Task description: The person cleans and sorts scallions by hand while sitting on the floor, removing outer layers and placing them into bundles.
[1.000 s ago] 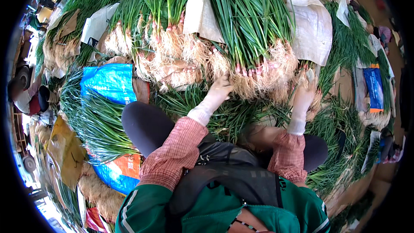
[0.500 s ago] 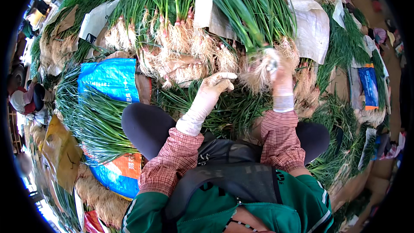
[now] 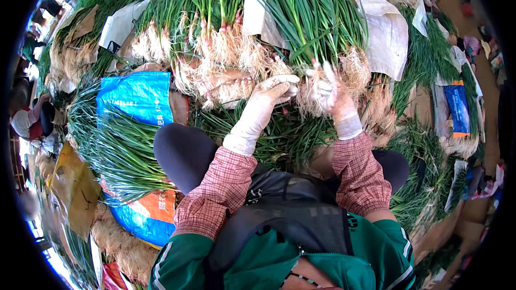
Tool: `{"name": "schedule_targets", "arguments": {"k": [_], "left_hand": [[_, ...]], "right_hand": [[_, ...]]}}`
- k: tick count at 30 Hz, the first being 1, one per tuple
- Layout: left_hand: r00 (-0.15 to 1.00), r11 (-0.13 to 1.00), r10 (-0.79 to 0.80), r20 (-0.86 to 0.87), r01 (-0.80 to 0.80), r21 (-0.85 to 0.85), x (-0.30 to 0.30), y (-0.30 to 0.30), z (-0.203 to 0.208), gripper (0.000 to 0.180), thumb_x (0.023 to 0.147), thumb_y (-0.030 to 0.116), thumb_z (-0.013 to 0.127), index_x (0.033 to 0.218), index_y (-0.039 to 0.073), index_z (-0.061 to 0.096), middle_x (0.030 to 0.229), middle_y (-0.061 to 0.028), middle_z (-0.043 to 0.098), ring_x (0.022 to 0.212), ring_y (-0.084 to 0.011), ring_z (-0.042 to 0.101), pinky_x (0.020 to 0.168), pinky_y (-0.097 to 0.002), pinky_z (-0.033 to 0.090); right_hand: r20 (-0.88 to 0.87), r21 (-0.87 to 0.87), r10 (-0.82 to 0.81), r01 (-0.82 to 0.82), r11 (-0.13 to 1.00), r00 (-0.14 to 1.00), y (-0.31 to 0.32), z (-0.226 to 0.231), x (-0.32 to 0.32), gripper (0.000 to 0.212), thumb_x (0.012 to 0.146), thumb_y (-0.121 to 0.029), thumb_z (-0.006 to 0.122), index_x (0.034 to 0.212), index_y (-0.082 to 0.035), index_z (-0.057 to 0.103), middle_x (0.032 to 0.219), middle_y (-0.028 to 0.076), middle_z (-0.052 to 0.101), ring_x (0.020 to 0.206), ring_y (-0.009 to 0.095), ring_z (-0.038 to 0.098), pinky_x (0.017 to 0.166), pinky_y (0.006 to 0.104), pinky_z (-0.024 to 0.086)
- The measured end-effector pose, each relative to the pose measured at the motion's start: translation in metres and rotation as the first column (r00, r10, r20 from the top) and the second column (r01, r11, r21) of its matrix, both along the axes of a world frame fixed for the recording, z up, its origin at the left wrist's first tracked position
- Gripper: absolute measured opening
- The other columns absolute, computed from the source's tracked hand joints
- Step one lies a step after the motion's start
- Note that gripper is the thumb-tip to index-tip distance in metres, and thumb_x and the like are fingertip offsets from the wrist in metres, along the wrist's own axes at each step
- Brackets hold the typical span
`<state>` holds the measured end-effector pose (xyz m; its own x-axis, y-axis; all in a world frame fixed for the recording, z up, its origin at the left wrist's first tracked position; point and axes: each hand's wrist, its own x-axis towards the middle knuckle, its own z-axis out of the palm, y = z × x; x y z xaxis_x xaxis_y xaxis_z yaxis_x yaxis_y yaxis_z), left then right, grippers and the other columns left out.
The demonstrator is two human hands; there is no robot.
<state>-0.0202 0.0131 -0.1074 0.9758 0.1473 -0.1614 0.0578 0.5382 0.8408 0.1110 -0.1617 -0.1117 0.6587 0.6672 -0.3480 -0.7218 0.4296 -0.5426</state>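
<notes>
White gloves cover both my hands. My right hand [image 3: 334,95] is at the root end of a pile of spring onions [image 3: 317,16], its fingers stretched upward and apart over the pale roots. Long green leaves of this pile point away from me. Just to the left, my left hand [image 3: 275,89] has its fingers bent together, tips toward the right hand; what they hold, if anything, is hidden. Beyond it stand bundled spring onions [image 3: 220,37] with pinkish bulbs and shaggy, straw-coloured roots. Loose green spring onions [image 3: 279,137] lie below my hands, between my knees.
More spring onions [image 3: 126,147] lie at left over a blue sheet [image 3: 137,94]. White sheets [image 3: 384,35] rest between the piles. A yellowish sheet [image 3: 72,188] is far left. Other people [image 3: 29,123] sit at the left edge and far right.
The spring onions in my right hand have come down onto the pile, and its fingers have loosened from them. My right hand has shifted left; my left hand moved slightly right, fingers curling more.
</notes>
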Motion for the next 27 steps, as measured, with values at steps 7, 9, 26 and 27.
{"name": "schedule_targets", "arguments": {"k": [7,9,26,27], "left_hand": [[0.999,0.926,-0.023,0.023,0.013,0.377,-0.003,0.006,0.01,0.034,0.092,0.028,0.054,0.113,0.001,0.06,0.106,-0.0101,0.063,0.101,-0.016,0.058,0.091,-0.0306,0.044],[0.989,0.951,-0.137,-0.057,0.148,0.271,-0.007,0.002,-0.002,0.033,0.093,0.027,0.052,0.112,0.001,0.059,0.099,-0.0081,0.064,0.087,-0.0134,0.06,0.079,-0.0255,0.047],[0.959,0.975,0.219,-0.182,-0.207,0.086,-0.042,-0.029,-0.046,0.014,0.093,0.013,0.051,0.091,0.002,0.059,0.075,-0.0006,0.058,0.06,-0.0065,0.051,0.059,-0.0206,0.045],[0.958,0.974,0.216,-0.188,-0.199,0.11,-0.04,-0.032,-0.046,0.014,0.093,0.013,0.051,0.09,0.002,0.058,0.075,-0.0004,0.058,0.06,-0.0063,0.05,0.058,-0.0205,0.045]], "right_hand": [[0.916,-0.4,0.358,0.431,0.809,0.179,0.007,0.017,-0.05,0.034,0.09,-0.034,0.056,0.096,-0.002,0.064,0.081,0.01,0.065,0.061,0.016,0.06,0.055,0.029,0.049],[0.714,-0.679,0.698,0.291,0.674,0.048,0.003,0.012,-0.076,0.038,0.09,-0.036,0.055,0.093,0.0,0.066,0.075,0.011,0.064,0.063,0.018,0.061,0.061,0.0316,0.05],[-0.063,0.124,0.06,-0.052,0.991,0.996,0.054,-0.053,-0.088,0.022,0.097,-0.02,0.041,0.103,-0.001,0.051,0.078,0.005,0.053,0.063,0.015,0.049,0.056,0.027,0.044],[-0.067,0.141,0.089,-0.078,0.987,0.994,0.051,-0.052,-0.088,0.02,0.097,-0.018,0.039,0.101,-0.001,0.05,0.077,0.005,0.051,0.062,0.015,0.049,0.056,0.0281,0.044]]}}
